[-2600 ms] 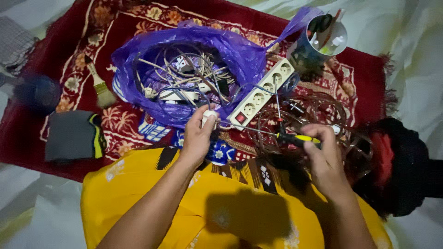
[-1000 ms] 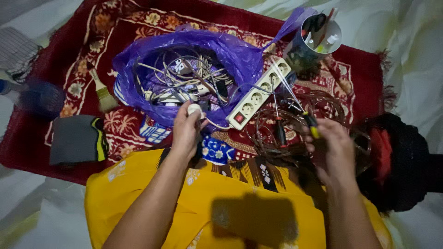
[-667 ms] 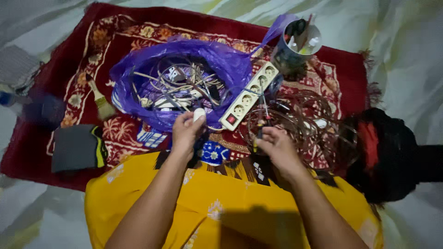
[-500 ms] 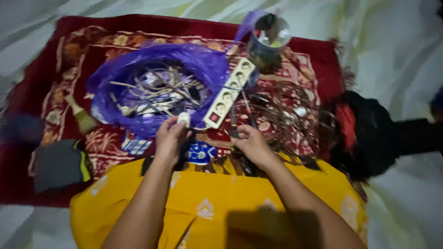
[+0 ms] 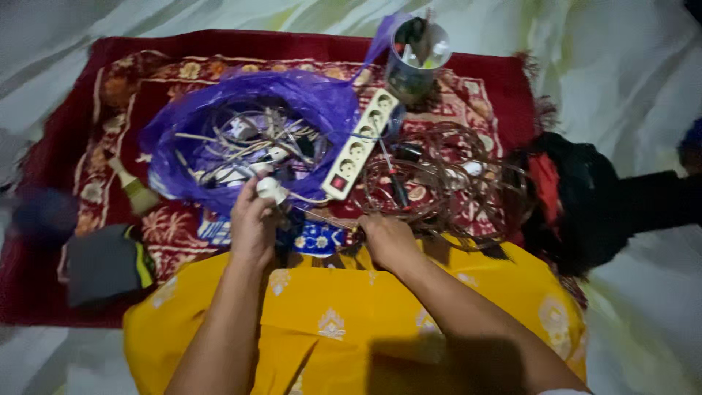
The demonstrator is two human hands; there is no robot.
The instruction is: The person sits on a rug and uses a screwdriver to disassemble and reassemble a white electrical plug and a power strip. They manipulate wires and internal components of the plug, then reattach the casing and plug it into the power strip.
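My left hand [image 5: 252,223] is closed around a small white plug-like part [image 5: 270,189] at the near edge of a purple plastic bag [image 5: 248,117] full of wires and cables. A thin wire runs from that part toward my right hand [image 5: 387,241], which rests on the rug with its fingers curled; whether it grips the wire I cannot tell. A white power strip [image 5: 360,145] lies just beyond both hands. A screwdriver [image 5: 393,181] lies on the coil of brown wire [image 5: 446,183].
A red patterned rug [image 5: 512,95] covers the floor. A tin can [image 5: 413,55] with tools stands at the back. A brush [image 5: 135,192] and a grey-yellow cloth [image 5: 102,263] lie at the left. A black and red bundle [image 5: 578,197] sits at the right. Yellow fabric [image 5: 329,322] covers my lap.
My right hand let go of the screwdriver, which now lies on the wire coil, and came down toward my lap. My left hand stays shut on the white part. The view shifted.
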